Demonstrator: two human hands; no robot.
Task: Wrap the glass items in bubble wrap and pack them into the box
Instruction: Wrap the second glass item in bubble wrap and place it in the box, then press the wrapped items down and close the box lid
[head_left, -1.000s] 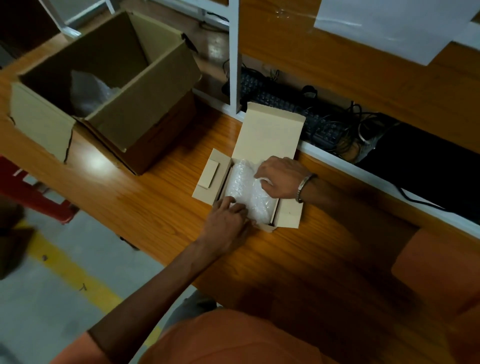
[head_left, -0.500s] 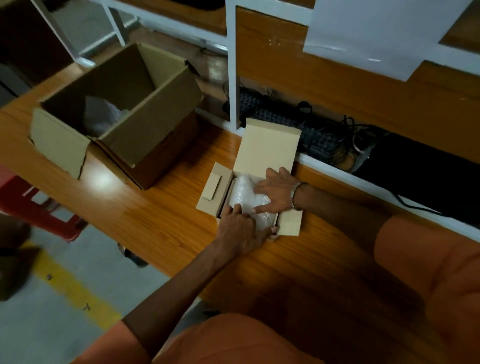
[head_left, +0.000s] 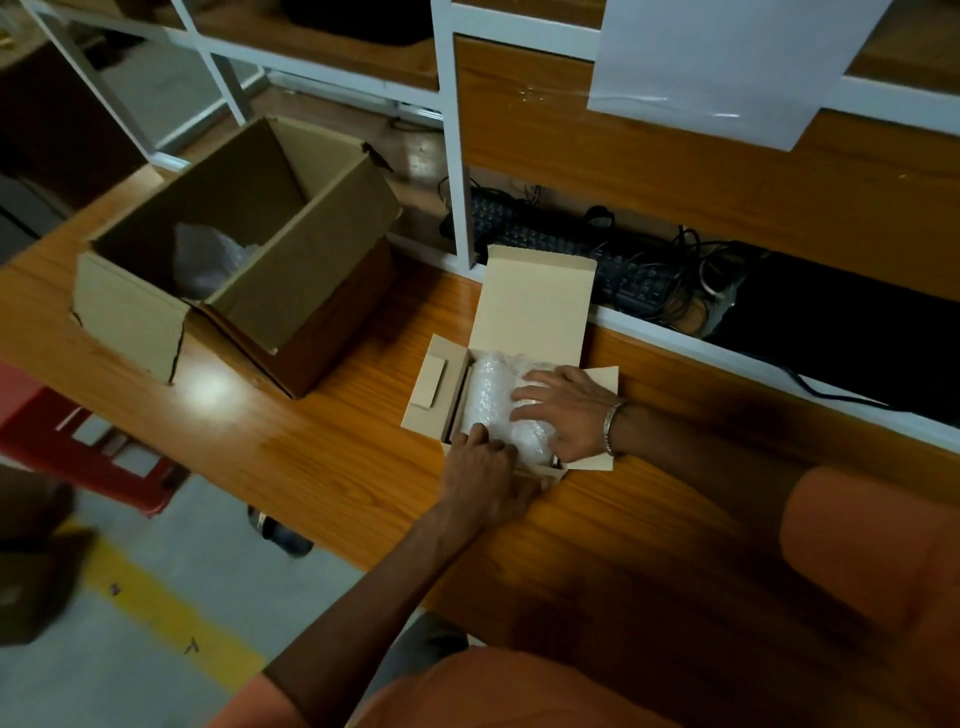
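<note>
pressing hands (head_left: 519, 436) on wrapped bundle (head_left: 493, 400) inside box (head_left: 535, 306).

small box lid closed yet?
No, the small box has its lid standing open behind the bubble-wrapped bundle, which both the left hand and right hand press down.

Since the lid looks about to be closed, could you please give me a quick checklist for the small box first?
1. Wrapped bundle inside small box: ok.
2. Bundle below the rim: cannot tell.
3. Lid flap standing open and free: ok.
4. Side flap folded outward, unobstructed: ok.
5. Right hand and left hand clear of the box opening: not ok, both rest on the bundle.
6. Glass fully covered by wrap: cannot tell.
</note>
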